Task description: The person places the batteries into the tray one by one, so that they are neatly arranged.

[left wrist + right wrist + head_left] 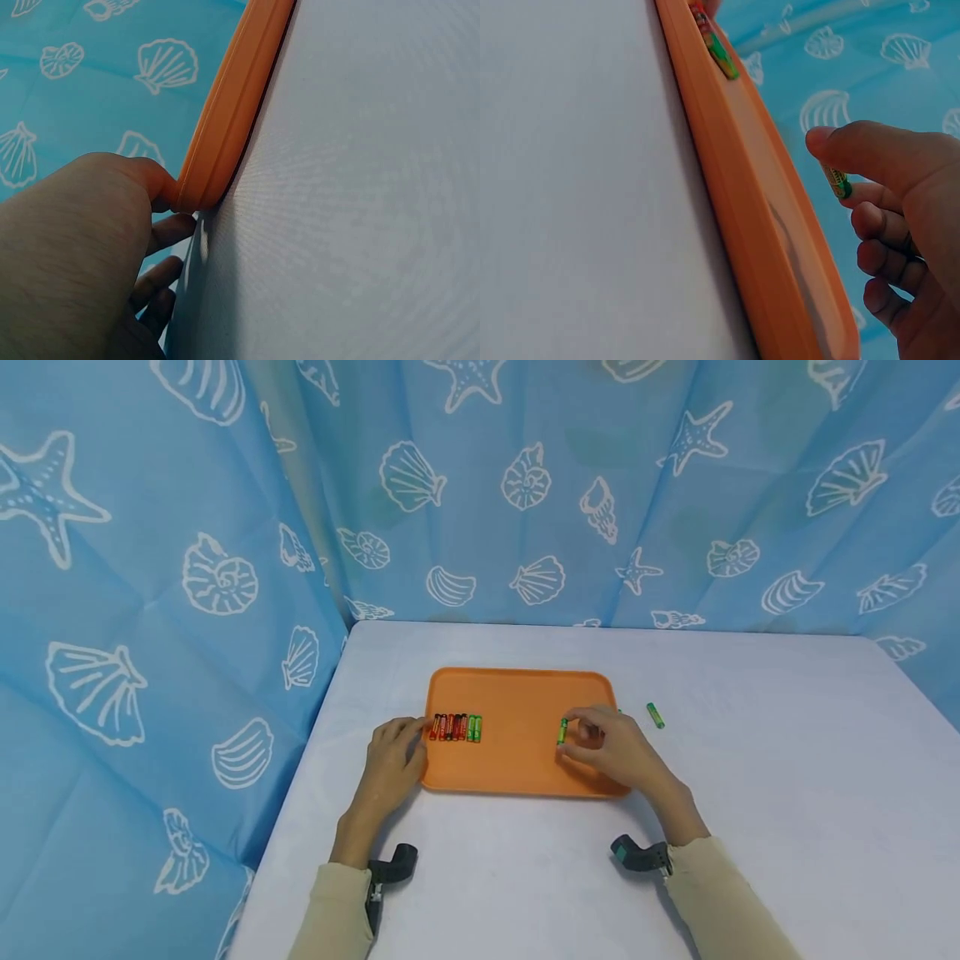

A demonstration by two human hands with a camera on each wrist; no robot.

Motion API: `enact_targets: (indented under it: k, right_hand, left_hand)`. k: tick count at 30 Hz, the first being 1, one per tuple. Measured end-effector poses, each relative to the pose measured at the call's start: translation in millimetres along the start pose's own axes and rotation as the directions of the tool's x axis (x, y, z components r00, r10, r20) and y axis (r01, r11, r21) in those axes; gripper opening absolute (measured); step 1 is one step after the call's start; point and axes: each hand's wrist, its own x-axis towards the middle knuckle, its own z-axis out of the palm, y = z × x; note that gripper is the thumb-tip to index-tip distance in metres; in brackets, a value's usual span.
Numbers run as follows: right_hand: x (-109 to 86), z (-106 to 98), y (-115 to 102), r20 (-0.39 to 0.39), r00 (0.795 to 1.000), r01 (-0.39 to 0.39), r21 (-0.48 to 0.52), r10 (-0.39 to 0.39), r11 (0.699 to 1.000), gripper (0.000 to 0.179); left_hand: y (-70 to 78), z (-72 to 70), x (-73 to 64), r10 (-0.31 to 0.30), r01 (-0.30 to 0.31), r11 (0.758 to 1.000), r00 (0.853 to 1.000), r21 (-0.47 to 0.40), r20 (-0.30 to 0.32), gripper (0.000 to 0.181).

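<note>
Over the right part of an orange tray (517, 768), my right hand (611, 747) pinches a small green battery (562, 732) between thumb and index finger. The right wrist view shows this battery (835, 180) held above the tray's rim, with the other fingers loosely bent. My left hand (390, 764) touches the tray's left edge, its fingers relaxed and its thumb (154, 184) against the rim. Beside its fingertips, several red batteries (448, 727) lie side by side in the tray, with two green batteries (474, 728) at the right end of the row.
Another green battery (656, 715) lies on the white tabletop (750, 760), right of the tray. The tip of one more green piece shows just behind my right hand. Blue curtains (480, 527) with shell patterns hang behind the table and along its left side.
</note>
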Motion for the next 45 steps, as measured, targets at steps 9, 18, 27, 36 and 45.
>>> enact_targets:
  k: [9,18,27,36,45]
  right_hand:
    - [18.8,23.7,-18.1,0.003,0.998,0.059,-0.017,-0.059,0.998,0.041]
    - [30.4,40.4,-27.9,0.037,0.999,0.000,-0.015,0.001,1.000,0.042]
    - [40.9,51.1,-38.4,0.081,0.997,-0.008,0.022,0.006,1.000,0.041]
    - [50.9,62.2,-44.3,0.124,0.992,-0.010,0.028,0.006,1.000,0.036]
    - [58.6,70.4,-45.6,0.134,0.991,0.018,0.040,-0.023,0.999,0.034]
  left_hand:
    - [2.7,-0.5,0.9,0.021,-0.021,1.000,1.000,0.007,-0.015,0.041]
    - [1.0,-0.3,-0.3,0.002,-0.002,1.000,1.000,0.021,-0.009,0.041]
    - [1.9,0.6,-1.1,-0.008,0.008,1.000,1.000,0.007,-0.008,0.040]
    - [0.2,1.3,-0.8,0.003,-0.003,1.000,1.000,0.000,-0.018,0.040]
    - [-0.5,1.4,-0.4,0.003,-0.003,1.000,1.000,0.004,-0.018,0.040]
